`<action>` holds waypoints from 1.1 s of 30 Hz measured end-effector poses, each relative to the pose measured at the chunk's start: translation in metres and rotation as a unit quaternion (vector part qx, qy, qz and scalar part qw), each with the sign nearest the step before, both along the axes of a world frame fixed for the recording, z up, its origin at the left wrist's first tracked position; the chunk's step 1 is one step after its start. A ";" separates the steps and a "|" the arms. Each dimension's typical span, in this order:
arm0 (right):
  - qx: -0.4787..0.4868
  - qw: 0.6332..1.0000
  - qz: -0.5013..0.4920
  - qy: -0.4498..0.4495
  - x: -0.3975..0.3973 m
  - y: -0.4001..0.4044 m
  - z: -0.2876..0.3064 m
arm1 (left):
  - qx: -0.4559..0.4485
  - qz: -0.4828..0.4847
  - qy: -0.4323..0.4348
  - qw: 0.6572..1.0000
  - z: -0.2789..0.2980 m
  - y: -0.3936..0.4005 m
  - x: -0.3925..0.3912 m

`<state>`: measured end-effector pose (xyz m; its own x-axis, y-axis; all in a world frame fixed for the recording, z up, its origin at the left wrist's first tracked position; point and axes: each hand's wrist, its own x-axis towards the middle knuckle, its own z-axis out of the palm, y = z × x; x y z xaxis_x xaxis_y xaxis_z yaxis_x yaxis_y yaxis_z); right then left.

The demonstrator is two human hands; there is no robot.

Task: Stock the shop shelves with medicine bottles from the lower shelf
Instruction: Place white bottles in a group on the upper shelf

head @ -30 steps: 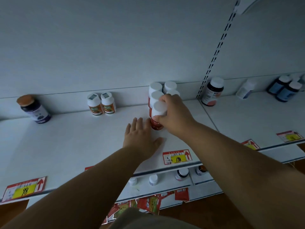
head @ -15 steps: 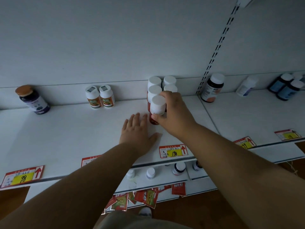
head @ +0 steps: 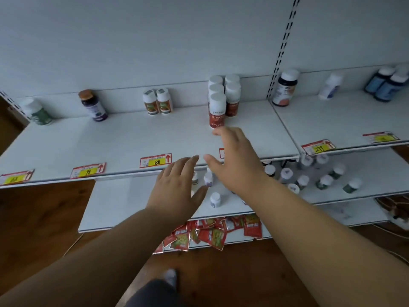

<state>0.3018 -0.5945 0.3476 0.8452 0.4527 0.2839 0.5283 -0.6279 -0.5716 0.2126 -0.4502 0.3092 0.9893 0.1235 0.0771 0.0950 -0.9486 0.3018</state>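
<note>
Since R hand (head: 238, 160) let go, red bottle (head: 217, 111) stands alone; both grips apart, L hand (head: 177, 187) off shelf (head: 110, 142).

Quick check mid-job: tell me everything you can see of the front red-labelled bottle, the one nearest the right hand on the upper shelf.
The front red-labelled bottle stands upright on the upper shelf, at the front of a cluster of like bottles. It has a plain white round cap, apparently plastic, over a white upper body and a dark red label with small white print, too blurred to read. Its cap looks closed. The bottle behind stands close against it; contact cannot be told. The right hand, fingers relaxed, is just in front of its base, apparently not gripping it.
</note>
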 end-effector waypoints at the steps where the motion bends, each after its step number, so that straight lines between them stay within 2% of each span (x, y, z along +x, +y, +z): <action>1: -0.001 1.000 -0.002 -0.003 -0.009 0.005 0.001 | 0.006 -0.014 -0.005 1.000 0.001 0.007 -0.006; 6: 0.006 0.998 -0.051 0.046 -0.053 0.043 -0.015 | 0.013 -0.082 0.024 0.996 -0.017 0.060 -0.032; 11: 0.031 0.985 -0.121 0.116 -0.088 0.105 -0.070 | 0.028 -0.124 0.088 0.988 -0.063 0.141 -0.049; 19: 0.005 0.969 -0.170 0.181 -0.092 0.168 -0.209 | 0.019 -0.140 0.123 0.982 -0.164 0.202 -0.020; 26: -0.027 0.957 -0.199 0.207 -0.055 0.206 -0.376 | -0.009 -0.090 0.104 0.991 -0.313 0.213 0.019; 33: 0.045 0.966 -0.208 0.145 -0.016 0.250 -0.479 | -0.055 -0.063 0.050 0.995 -0.399 0.237 0.040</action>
